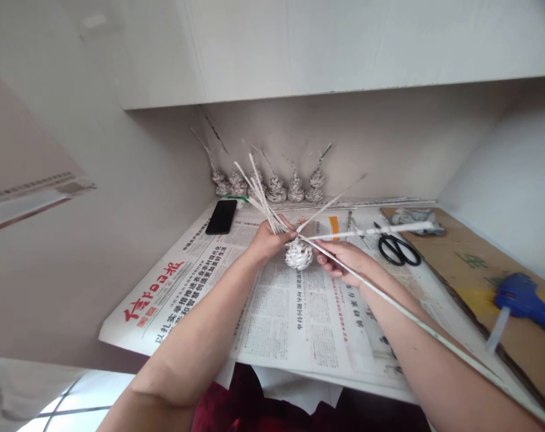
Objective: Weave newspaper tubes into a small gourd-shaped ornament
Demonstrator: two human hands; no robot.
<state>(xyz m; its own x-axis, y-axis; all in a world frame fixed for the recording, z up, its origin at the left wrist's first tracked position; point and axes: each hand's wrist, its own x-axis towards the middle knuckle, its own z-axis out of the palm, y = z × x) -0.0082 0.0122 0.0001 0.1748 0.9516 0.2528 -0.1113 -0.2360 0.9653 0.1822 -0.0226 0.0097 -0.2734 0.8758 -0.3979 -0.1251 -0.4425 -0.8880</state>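
A small round woven paper gourd (pixel 298 255) hangs between my hands, just above the newspaper. My left hand (pixel 275 237) is closed at its top, pinching the neck and a bundle of upright rolled-paper strips (pixel 260 191) that fan up and away. My right hand (pixel 344 261) is beside the gourd with its fingers bent in, gripping a long paper strip (pixel 389 307) close to the weave. That strip trails back over my right forearm to the lower right corner. Two more strips stick out to the right from the neck.
Several finished woven gourds (pixel 277 189) line the back wall. A black phone (pixel 221 216) lies at left on the newspaper (pixel 272 318). Black-handled scissors (pixel 397 249) rest to the right, near a cardboard sheet (pixel 461 264) bearing a blue glue gun (pixel 522 300). A shelf overhangs above.
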